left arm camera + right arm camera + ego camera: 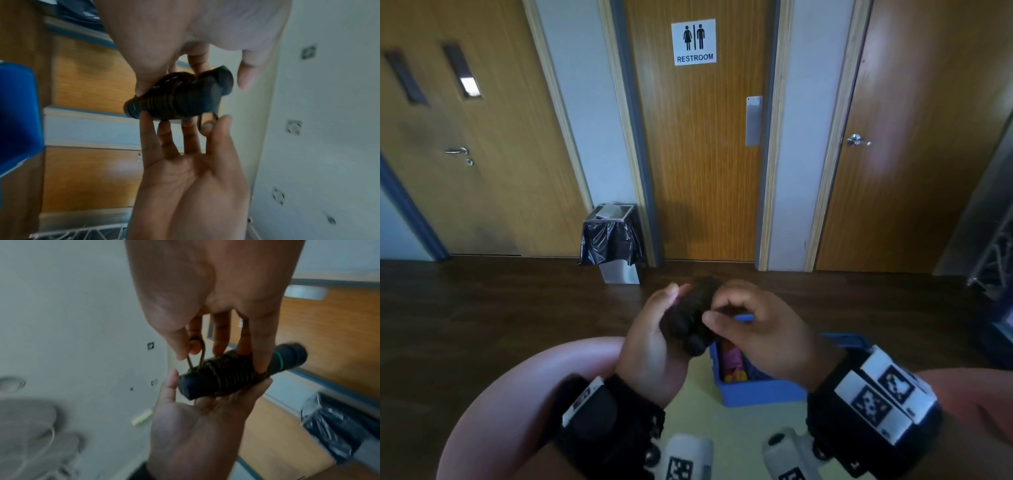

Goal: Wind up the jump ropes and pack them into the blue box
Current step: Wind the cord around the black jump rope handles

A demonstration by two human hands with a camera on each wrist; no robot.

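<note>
A black jump rope bundle point(688, 315), its cord coiled round two black handles with a green ring, is held at chest height over the floor. My left hand point(654, 329) grips the bundle point(226, 374) from below, thumb on one side and fingers on the other. My right hand point(714, 310) pinches a small loop of cord point(197, 356) between thumb and forefinger at one end of the bundle point(176, 100), its other fingers touching the coils. The blue box point(756, 390) stands open just below my right hand, with colourful things inside.
The box rests on a pale yellow surface point(702, 418) close to me. Beyond lies dark wood floor, with a bin lined with a black bag point(613, 240) beside the restroom door point(698, 154). A metal rack point(993, 257) stands at the far right.
</note>
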